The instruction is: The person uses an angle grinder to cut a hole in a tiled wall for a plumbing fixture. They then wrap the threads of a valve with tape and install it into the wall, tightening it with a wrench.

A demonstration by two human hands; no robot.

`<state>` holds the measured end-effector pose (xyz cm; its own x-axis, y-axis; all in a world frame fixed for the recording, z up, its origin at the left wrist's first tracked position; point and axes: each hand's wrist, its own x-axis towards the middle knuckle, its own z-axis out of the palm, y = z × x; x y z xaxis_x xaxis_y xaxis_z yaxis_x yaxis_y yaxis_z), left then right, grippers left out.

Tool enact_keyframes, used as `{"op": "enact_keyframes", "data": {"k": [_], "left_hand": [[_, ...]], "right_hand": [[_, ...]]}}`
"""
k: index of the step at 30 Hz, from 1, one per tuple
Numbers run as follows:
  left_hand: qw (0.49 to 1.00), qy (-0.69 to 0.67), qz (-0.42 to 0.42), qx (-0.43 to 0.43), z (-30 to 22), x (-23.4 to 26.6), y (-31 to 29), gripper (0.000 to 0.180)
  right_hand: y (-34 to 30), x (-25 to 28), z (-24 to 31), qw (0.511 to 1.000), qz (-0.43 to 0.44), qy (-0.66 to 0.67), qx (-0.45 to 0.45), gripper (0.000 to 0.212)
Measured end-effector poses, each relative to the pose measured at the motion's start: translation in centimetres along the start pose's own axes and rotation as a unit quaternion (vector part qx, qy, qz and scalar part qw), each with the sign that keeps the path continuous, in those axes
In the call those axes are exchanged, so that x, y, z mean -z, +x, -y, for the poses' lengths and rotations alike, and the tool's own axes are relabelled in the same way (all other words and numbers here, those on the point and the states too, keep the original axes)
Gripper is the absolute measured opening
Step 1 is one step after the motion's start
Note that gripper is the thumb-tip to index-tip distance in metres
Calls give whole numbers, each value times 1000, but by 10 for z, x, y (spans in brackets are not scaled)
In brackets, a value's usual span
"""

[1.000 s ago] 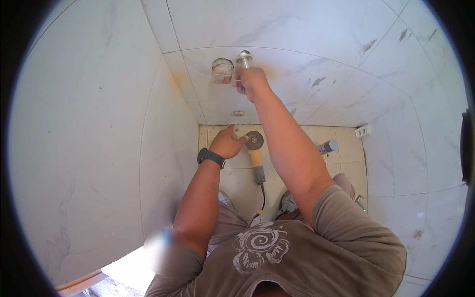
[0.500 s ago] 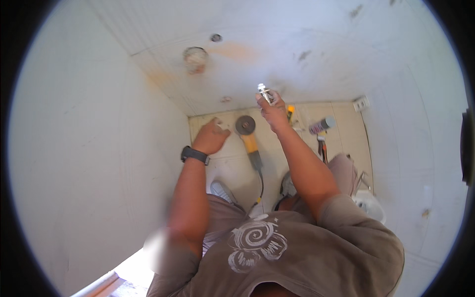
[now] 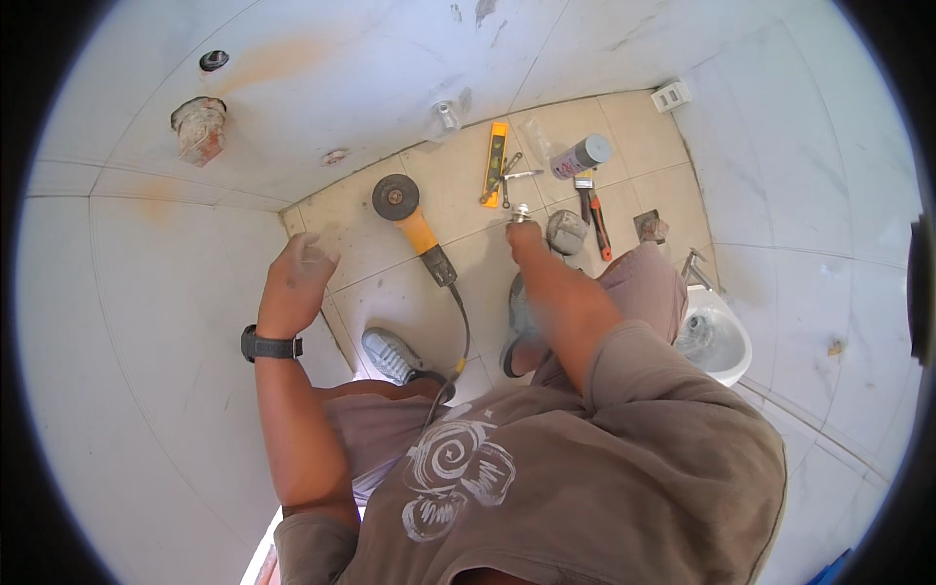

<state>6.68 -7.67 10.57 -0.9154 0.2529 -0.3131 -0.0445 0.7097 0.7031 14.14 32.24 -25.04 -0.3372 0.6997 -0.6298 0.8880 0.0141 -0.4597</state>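
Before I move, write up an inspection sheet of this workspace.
Surface: beige tiled floor, marked in places.
Work things: metal fitting in the right hand; angle grinder lying on the floor.
Clutter: yellow level, metal tools, spray can and orange-and-black-handled tool, all near the right hand.
Hands: right closed on the fitting; left hand partly blurred, no held thing visible.
Cables: grinder cord runs between the shoes.
Surroundings: pale walls, broken hole, white basin.

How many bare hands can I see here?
2: the left hand, to the left of the angle grinder, and the right hand, holding a shiny metal fitting above the tiled floor. No other hand shows.
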Motion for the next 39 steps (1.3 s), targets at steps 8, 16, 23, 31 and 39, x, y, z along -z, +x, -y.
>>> {"op": "enact_keyframes", "data": {"k": [8, 16, 23, 31, 39], "left_hand": [[999, 6, 12, 41, 1, 1, -1, 49], [999, 23, 10, 40, -6, 4, -6, 56], [998, 43, 9, 48, -2, 3, -8, 60], [996, 41, 49, 54, 3, -5, -5, 67], [983, -157, 88, 37, -21, -41, -21, 68]], "right_hand": [[-16, 19, 17, 970, -154, -181, 58, 60], [-164, -46, 41, 902, -35, -283, 325, 74], [-154, -78, 43, 894, 227, -298, 245, 77], [-185, -44, 33, 951, 215, -17, 224, 54], [-294, 76, 116, 807, 426, 171, 371, 57]]}}
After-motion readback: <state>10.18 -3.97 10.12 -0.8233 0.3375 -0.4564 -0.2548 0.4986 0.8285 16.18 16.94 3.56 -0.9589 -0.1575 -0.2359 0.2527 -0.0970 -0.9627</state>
